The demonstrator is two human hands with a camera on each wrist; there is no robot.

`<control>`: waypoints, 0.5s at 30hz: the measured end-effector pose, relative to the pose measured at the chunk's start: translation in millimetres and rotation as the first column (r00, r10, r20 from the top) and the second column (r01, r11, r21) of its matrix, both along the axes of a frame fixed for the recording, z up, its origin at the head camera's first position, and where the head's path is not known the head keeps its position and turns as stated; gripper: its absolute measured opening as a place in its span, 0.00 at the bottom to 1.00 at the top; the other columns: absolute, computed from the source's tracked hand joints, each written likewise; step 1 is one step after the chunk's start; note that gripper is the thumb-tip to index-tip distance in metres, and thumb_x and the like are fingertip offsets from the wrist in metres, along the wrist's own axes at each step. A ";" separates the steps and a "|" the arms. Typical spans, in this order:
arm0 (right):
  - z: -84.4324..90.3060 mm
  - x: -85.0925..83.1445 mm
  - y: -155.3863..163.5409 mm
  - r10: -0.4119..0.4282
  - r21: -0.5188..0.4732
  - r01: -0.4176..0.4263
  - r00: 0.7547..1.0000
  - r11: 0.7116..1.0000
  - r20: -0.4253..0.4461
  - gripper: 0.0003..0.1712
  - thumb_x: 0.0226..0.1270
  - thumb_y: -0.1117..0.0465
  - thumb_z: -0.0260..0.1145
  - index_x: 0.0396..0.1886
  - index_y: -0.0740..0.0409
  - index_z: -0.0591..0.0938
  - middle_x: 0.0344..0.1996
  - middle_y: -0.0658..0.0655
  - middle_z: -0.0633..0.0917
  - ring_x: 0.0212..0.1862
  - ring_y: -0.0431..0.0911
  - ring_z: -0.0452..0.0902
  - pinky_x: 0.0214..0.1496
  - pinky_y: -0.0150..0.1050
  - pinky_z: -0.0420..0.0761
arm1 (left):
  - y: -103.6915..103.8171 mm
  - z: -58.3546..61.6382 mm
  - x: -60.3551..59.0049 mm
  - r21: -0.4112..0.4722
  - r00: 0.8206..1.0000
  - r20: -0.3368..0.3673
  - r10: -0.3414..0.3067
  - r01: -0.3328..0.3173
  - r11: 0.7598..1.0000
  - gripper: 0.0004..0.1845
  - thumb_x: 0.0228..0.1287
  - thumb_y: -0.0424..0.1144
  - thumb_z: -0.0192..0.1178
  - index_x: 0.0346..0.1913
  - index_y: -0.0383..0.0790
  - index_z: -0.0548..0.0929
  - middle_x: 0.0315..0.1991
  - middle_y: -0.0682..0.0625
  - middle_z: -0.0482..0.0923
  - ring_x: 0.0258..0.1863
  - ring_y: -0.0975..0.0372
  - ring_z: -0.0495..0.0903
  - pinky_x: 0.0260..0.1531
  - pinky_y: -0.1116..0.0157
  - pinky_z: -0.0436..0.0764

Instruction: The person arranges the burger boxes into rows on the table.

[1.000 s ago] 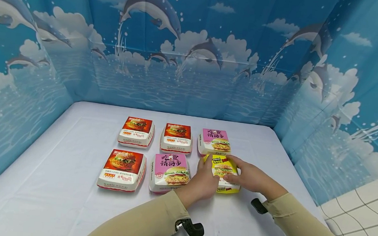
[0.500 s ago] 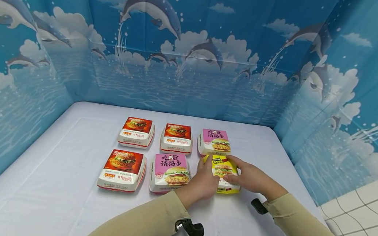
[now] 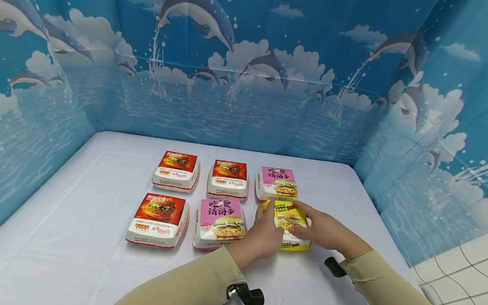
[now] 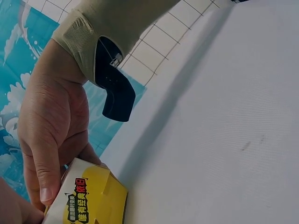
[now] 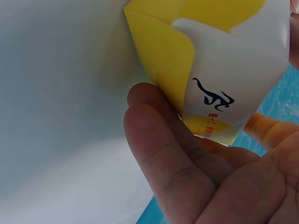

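A yellow burger box (image 3: pixel 289 220) sits at the right end of the front row on the white table (image 3: pixel 75 197). My left hand (image 3: pixel 266 226) grips its left side and my right hand (image 3: pixel 307 220) grips its right side, thumb on the lid. In the left wrist view the right hand (image 4: pixel 51 130) has its thumb on the yellow box (image 4: pixel 91 196). The right wrist view shows the right hand's fingers (image 5: pixel 168 158) curled under a corner of the box (image 5: pixel 210 60).
Five other burger boxes lie in two rows: red ones (image 3: pixel 176 169) (image 3: pixel 228 177) (image 3: pixel 158 217) and pink ones (image 3: pixel 277 183) (image 3: pixel 220 222). Blue dolphin-print walls (image 3: pixel 249 77) close in three sides. Tiled floor (image 3: pixel 465 276) shows at the right.
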State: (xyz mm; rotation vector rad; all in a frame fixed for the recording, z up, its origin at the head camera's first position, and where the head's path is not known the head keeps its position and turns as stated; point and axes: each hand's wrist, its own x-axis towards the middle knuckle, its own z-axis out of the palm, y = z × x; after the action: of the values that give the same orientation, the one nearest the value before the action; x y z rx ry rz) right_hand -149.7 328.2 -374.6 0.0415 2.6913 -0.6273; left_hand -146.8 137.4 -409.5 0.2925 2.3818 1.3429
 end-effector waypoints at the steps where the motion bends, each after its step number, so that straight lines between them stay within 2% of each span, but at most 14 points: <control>1: 0.5 0.2 0.0 0.001 -0.001 -0.001 1.000 1.000 0.000 0.60 0.63 0.31 0.72 0.86 0.45 0.56 0.79 0.70 0.66 0.75 0.70 0.65 0.69 0.72 0.72 | 0.0 0.2 0.2 0.000 1.000 0.002 0.000 0.000 1.000 0.41 0.81 0.44 0.54 0.87 0.51 0.45 0.87 0.41 0.35 0.81 0.46 0.61 0.77 0.45 0.66; 10: 5.7 3.5 -0.9 0.006 0.003 -0.006 1.000 1.000 -0.005 0.60 0.63 0.30 0.72 0.87 0.44 0.56 0.79 0.70 0.66 0.76 0.71 0.64 0.69 0.71 0.73 | 0.2 3.9 1.1 0.011 1.000 -0.007 0.011 -0.011 1.000 0.41 0.79 0.42 0.55 0.87 0.50 0.47 0.87 0.40 0.37 0.82 0.47 0.57 0.78 0.45 0.64; 15: 6.9 4.8 -0.8 0.021 0.014 -0.021 1.000 1.000 -0.009 0.59 0.64 0.30 0.70 0.87 0.46 0.56 0.79 0.71 0.67 0.76 0.72 0.64 0.69 0.72 0.72 | -0.6 9.3 4.5 0.018 1.000 -0.018 0.014 -0.013 1.000 0.40 0.79 0.41 0.55 0.86 0.49 0.49 0.87 0.39 0.35 0.85 0.45 0.50 0.79 0.43 0.62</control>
State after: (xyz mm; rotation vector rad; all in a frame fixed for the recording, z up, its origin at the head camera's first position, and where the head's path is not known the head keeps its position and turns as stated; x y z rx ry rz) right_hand -144.9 327.4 -367.6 0.0144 2.7017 -0.6036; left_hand -142.3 136.8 -400.2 0.2957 2.3917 1.3742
